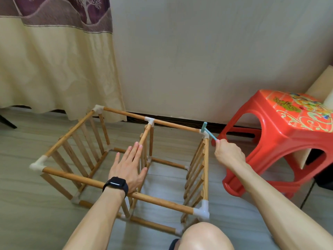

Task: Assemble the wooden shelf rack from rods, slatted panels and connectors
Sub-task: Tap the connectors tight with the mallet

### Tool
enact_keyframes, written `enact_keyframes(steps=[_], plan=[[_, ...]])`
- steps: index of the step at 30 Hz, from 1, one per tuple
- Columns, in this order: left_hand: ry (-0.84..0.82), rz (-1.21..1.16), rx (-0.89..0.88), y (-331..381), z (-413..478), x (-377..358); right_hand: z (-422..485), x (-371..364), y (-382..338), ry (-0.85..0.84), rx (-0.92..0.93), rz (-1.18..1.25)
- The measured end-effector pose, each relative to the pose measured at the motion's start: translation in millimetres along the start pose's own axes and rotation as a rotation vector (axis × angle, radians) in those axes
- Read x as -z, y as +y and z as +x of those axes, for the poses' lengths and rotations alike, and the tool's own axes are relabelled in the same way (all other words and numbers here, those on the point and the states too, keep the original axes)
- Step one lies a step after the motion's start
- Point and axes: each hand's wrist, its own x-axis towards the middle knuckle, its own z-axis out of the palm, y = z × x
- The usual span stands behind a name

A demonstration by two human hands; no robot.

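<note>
— Where did the rack [75,177] stand?

— On the floor [27,204], at 12 o'clock from the person's bare knee [205,237]. It was a box of wooden rods joined by white connectors, with slatted panels at its 9 o'clock end, its 3 o'clock end and across the middle.

— And the left grip [128,166]?

— Released. It lay flat, fingers straight, on the top rail of the middle panel [144,137], with a black watch [116,184] on the wrist.

— The right grip [229,152]?

— Clenched round the handle end of a small teal mallet [204,126]. The mallet's head sat right at the corner connector [205,134] at the rack's 1 o'clock corner. I could not tell whether it pressed on it.

— Anything around?

— A red plastic stool [281,127] just beside the rack at 3 o'clock, and a cream curtain [54,69] hanging at 10 o'clock.
</note>
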Motion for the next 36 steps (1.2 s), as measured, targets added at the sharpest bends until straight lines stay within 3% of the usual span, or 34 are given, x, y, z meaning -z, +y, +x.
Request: enact_keyframes(steps=[2,6,7,10,11,12,15,16,19,20,24,25,27,28,33,36], plan=[[-0.004,-0.005,0.003,0.6,0.6,0.3,4.1,10.3,-1.2,0.092,0.031,0.077],[-0.006,-0.004,0.005,2.2,1.0,1.4,-5.1,16.9,-6.8,0.445,0.166,0.456],[-0.007,-0.004,0.006,2.6,0.7,2.0,-4.9,12.7,-8.8,0.406,0.127,0.459],[-0.017,0.013,0.01,4.2,-1.0,4.3,-1.8,1.4,-13.8,-0.025,-0.08,0.302],[-0.021,0.016,0.011,4.3,-0.9,4.8,0.2,3.9,-15.5,-0.068,-0.116,0.258],[-0.026,0.014,0.01,4.6,-1.0,4.4,2.0,7.2,-16.2,-0.02,-0.099,0.274],[-0.02,0.011,0.015,3.7,0.6,2.8,-1.8,11.1,-20.8,0.348,0.065,0.507],[-0.018,0.005,0.014,3.9,0.4,2.7,-3.4,8.4,-21.2,0.356,0.078,0.524],[-0.014,0.004,0.015,4.3,-1.4,2.5,0.0,-6.3,-18.2,0.033,-0.095,0.318],[-0.016,0.001,0.015,4.3,-1.3,2.5,1.7,-5.9,-16.5,0.007,-0.148,0.282],[-0.017,-0.002,0.014,3.0,0.5,0.8,-0.9,-3.4,-16.1,0.283,-0.05,0.524],[-0.022,-0.007,0.013,3.4,0.1,1.5,0.3,-5.4,-16.2,0.223,-0.05,0.516],[-0.025,-0.011,0.016,4.2,-1.2,1.8,1.6,-12.6,-16.6,-0.071,-0.072,0.435],[-0.026,-0.013,0.016,4.2,-1.3,2.3,2.9,-12.7,-16.7,-0.112,-0.075,0.427],[-0.013,-0.051,0.014,1.8,0.6,0.1,-21.0,-29.5,-5.2,0.148,-0.199,0.737],[0.007,-0.089,0.005,2.6,-0.3,0.9,-46.0,-56.4,-3.9,0.083,-0.289,0.868]])
